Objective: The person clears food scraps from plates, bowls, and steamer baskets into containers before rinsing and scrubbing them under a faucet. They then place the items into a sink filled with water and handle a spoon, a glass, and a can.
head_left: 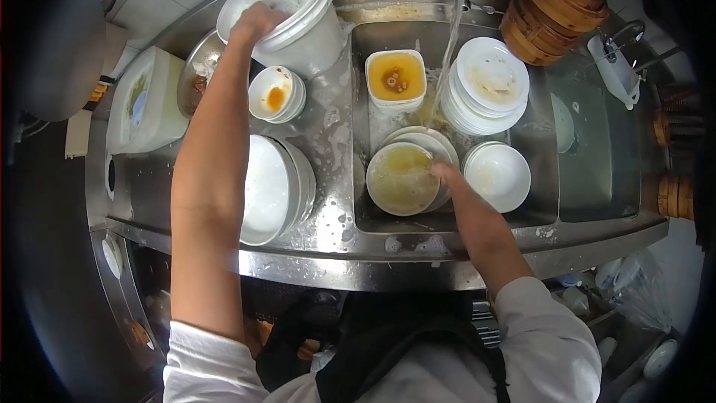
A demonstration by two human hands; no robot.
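My left hand (259,21) reaches over the rim of a large white bucket (306,48), which has suds inside. Its fingertips dip out of sight, so I cannot make out whether they hold anything. In the sink basin, my right hand (446,173) grips the right rim of a bowl (399,190) with yellowish liquid in it. Other dishes (429,138) lie under and behind that bowl. Water (453,30) runs from the tap down toward them. To the right of the hand stand small white bowls (498,177) and a stack of white plates (492,75).
A square tub (395,78) of orange liquid sits at the basin's back left. Large bowls (265,190) and small stained bowls (276,95) stand on the left counter. Bamboo steamers (556,7) are stacked at the back right, beside a second, water-filled basin (600,172).
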